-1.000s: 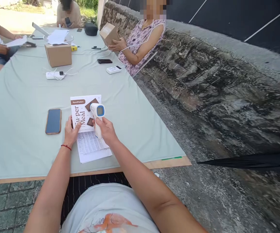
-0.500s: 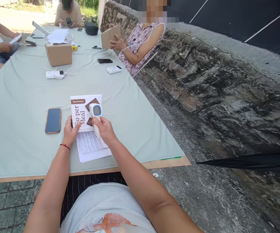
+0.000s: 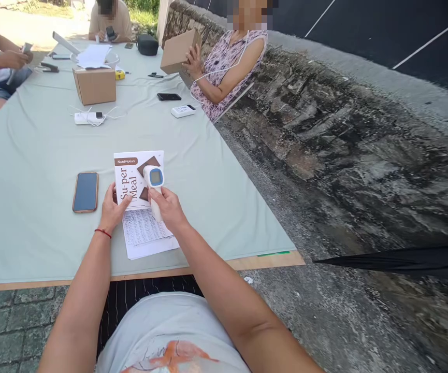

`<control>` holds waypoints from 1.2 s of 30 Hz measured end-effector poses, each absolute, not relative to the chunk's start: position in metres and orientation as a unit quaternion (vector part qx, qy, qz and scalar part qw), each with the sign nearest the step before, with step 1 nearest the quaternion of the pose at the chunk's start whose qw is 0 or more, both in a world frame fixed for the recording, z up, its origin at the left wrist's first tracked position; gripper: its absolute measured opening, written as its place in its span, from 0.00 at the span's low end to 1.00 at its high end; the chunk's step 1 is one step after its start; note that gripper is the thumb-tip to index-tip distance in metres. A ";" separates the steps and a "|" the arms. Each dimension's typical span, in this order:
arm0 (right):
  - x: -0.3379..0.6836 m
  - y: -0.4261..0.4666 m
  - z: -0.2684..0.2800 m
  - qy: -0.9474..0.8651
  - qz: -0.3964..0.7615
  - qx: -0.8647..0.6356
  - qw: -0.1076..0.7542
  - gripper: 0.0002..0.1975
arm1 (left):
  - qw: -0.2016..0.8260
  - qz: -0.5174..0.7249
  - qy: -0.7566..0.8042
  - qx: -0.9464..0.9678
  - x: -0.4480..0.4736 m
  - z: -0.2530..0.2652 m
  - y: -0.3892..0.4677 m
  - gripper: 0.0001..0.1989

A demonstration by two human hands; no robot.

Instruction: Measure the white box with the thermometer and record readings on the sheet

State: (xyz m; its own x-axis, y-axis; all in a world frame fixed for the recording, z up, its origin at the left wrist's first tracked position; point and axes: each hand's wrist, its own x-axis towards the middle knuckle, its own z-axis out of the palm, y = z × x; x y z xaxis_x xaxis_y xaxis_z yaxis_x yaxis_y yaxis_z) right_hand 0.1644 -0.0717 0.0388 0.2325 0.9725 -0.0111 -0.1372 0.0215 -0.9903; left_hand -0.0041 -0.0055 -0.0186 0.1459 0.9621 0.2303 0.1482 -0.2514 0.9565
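Observation:
My left hand grips the lower left side of a white and brown meal box printed "NutriMotion Su-per Meal". Its thumb lies over the front and the other fingers are mostly behind the left edge. In my right hand is a white infrared thermometer with a blue-rimmed screen, held by its handle over the right part of the box. Sheets of paper with handwriting lie below the box, partly covered by it. A phone in a brown case rests left of my left hand.
On the cloth-covered table stand a cardboard box with papers on top, a white device with a cable, a black phone and a white device. Three people sit around; one holds a carton. A stone wall runs along the right.
My hands, the meal box and the thermometer stay nearly still. The person at right has turned and raised the carton slightly. The person at left has lifted their hands.

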 end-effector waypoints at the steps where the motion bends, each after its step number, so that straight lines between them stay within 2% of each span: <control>1: 0.164 -0.072 0.040 -0.400 0.475 -0.512 0.593 0.22 | 0.420 0.475 0.452 0.628 -0.005 -0.017 -0.006 0.39; 5: 0.163 -0.076 0.046 -0.382 0.497 -0.497 0.600 0.21 | 0.393 0.427 0.491 0.650 -0.010 -0.006 -0.007 0.39; 10: 0.171 -0.096 0.059 -0.391 0.490 -0.507 0.591 0.22 | 0.429 0.383 0.501 0.647 -0.016 -0.002 -0.007 0.36; 14: 0.184 -0.120 0.068 -0.400 0.463 -0.528 0.589 0.22 | 0.426 0.416 0.513 0.619 -0.015 -0.008 -0.005 0.37; 21: 0.205 -0.150 0.072 -0.382 0.439 -0.533 0.615 0.20 | 0.368 0.485 0.490 0.623 -0.018 -0.010 0.002 0.30; 29: 0.222 -0.154 0.058 -0.371 0.408 -0.561 0.618 0.20 | 0.296 0.494 0.543 0.612 -0.022 -0.010 0.003 0.32; 33: 0.245 -0.138 0.026 -0.395 0.315 -0.662 0.554 0.24 | 0.260 0.473 0.546 0.641 -0.021 -0.011 0.001 0.32; 36: 0.268 -0.127 -0.004 -0.412 0.209 -0.775 0.431 0.24 | 0.244 0.458 0.533 0.668 -0.020 -0.011 0.000 0.31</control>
State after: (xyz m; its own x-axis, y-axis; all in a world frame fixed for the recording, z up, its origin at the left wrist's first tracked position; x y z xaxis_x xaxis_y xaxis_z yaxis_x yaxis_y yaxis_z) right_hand 0.2680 -0.1270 -0.0039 0.5732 0.8188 0.0320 0.4589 -0.2885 -0.8403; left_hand -0.0196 -0.0001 -0.0106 0.0121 0.9355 0.3531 0.4888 -0.3135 0.8141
